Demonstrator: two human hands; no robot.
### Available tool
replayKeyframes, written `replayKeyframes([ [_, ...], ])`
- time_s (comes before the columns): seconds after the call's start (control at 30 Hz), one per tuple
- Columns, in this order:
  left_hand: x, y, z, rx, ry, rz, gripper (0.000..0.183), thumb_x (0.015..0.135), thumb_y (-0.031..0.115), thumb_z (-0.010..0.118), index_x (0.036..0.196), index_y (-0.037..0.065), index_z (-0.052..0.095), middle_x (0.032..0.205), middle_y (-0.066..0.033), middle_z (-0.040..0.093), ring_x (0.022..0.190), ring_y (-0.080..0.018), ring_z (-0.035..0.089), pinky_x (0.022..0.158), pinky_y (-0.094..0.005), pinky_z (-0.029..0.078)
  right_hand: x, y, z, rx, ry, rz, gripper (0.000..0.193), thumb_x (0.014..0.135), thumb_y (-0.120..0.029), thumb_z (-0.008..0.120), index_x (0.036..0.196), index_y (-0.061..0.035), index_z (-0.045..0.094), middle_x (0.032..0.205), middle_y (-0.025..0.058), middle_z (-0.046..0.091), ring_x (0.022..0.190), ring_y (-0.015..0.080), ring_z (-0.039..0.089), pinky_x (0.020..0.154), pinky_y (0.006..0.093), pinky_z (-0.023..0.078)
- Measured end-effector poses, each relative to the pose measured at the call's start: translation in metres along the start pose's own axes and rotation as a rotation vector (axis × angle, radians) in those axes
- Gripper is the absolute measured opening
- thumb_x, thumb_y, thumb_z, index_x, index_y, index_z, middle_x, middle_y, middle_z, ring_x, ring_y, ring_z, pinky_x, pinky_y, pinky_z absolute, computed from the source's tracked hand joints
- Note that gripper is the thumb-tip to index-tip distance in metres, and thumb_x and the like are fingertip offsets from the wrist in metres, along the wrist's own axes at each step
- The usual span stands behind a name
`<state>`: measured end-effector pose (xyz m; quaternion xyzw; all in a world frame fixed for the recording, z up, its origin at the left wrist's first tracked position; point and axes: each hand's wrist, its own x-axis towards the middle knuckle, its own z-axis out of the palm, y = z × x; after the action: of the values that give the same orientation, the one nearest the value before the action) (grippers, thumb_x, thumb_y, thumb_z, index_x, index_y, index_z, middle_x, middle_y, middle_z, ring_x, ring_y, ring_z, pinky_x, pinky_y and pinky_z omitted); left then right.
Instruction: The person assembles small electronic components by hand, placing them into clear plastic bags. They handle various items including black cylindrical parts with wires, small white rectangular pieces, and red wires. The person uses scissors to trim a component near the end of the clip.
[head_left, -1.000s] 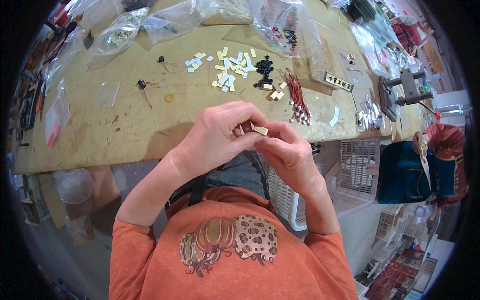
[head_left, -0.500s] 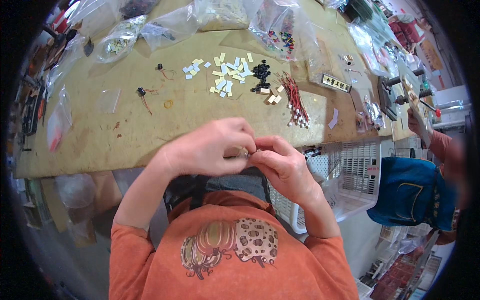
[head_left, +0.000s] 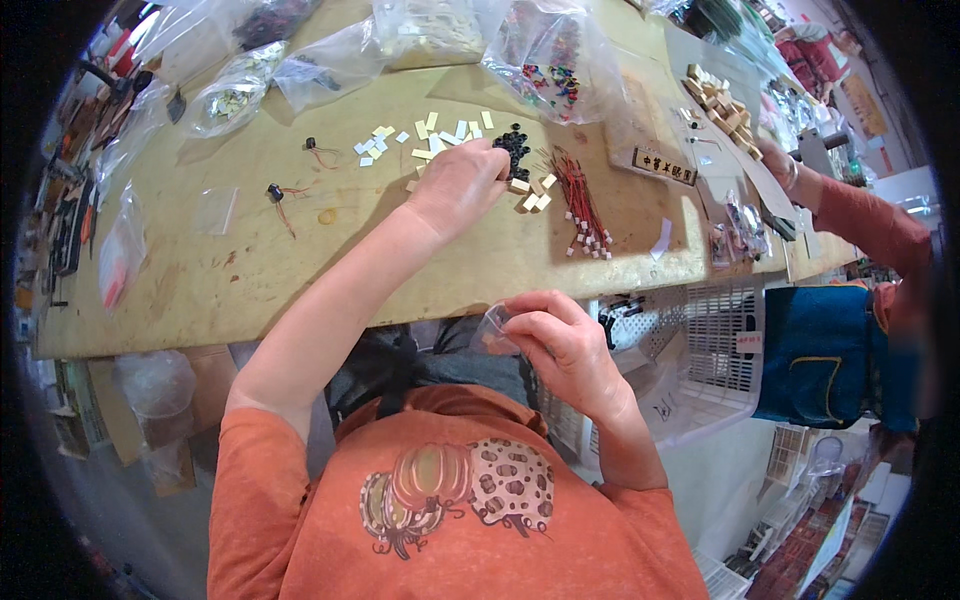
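Note:
My left hand (head_left: 458,188) reaches out over the table with its fingers bent and drawn together at the near left edge of a pile of small black round parts (head_left: 516,140). Its fingertips are partly hidden, and I cannot make out what is in them. Close to my lap, just off the table edge, my right hand (head_left: 568,350) pinches the rim of a small clear plastic bag (head_left: 490,332). Something small and orange-toned shows through the bag. Pale yellow and white rectangular pieces (head_left: 437,142) lie partly behind my left hand.
Small wooden blocks (head_left: 531,202) and a bundle of red wires with white connectors (head_left: 585,215) lie right of my left hand. Two black parts with wires (head_left: 277,193) lie left. Clear bags line the back. A white basket (head_left: 700,330) stands below the right edge; a co-worker's arm (head_left: 860,215) reaches in.
My hands were together over my lap; the left has moved up to the black parts, while the right stays low with the bag. Wooden blocks now show by the co-worker's hand.

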<state>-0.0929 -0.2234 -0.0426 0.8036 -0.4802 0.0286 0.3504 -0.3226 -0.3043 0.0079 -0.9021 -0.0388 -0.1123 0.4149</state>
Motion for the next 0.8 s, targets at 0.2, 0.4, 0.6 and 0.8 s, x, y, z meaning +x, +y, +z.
replayKeyframes([
  [0.2, -0.015, 0.013, -0.019, 0.195, -0.073, -0.114, 0.007, 0.079, 0.010, 0.065, 0.082, 0.003, 0.063, 0.085, -0.0175, 0.064, 0.080, -0.0374, 0.063, 0.074, -0.0466, 0.052, 0.002, 0.003, 0.000, 0.076, 0.048, -0.015, 0.014, 0.082, -0.002, 0.073, 0.093, -0.0016, 0.064, 0.103, 0.0138, 0.063, 0.090, 0.0299, 0.066, 0.077, 0.0359, 0.056],
  [0.4, -0.032, 0.031, -0.054, -0.423, -0.178, -0.209, 0.014, 0.082, 0.002, 0.068, 0.096, 0.003, 0.067, 0.082, -0.0073, 0.068, 0.075, -0.0131, 0.067, 0.068, -0.0279, 0.054, 0.011, -0.005, 0.000, 0.048, 0.040, -0.019, 0.015, 0.084, -0.006, 0.071, 0.096, -0.0021, 0.063, 0.107, 0.0141, 0.062, 0.091, 0.0311, 0.066, 0.077, 0.0364, 0.056],
  [0.6, -0.086, 0.078, -0.089, -0.654, -0.125, -0.089, 0.011, 0.081, 0.002, 0.073, 0.092, 0.002, 0.070, 0.081, -0.0052, 0.068, 0.073, -0.0089, 0.064, 0.065, -0.0236, 0.051, 0.020, -0.022, 0.011, -0.096, 0.085, -0.124, 0.014, 0.084, -0.002, 0.067, 0.098, 0.0007, 0.063, 0.105, 0.0168, 0.063, 0.089, 0.0314, 0.067, 0.074, 0.0362, 0.056],
  [0.8, -0.121, 0.064, -0.088, -0.490, -0.005, -0.045, 0.010, 0.081, 0.003, 0.073, 0.090, 0.002, 0.070, 0.083, -0.0093, 0.069, 0.075, -0.0197, 0.067, 0.065, -0.0302, 0.054, 0.025, -0.037, 0.028, -0.074, -0.007, -0.148, 0.017, 0.082, 0.003, 0.068, 0.099, -0.0010, 0.068, 0.107, 0.0163, 0.063, 0.090, 0.0278, 0.069, 0.074, 0.0344, 0.056],
])
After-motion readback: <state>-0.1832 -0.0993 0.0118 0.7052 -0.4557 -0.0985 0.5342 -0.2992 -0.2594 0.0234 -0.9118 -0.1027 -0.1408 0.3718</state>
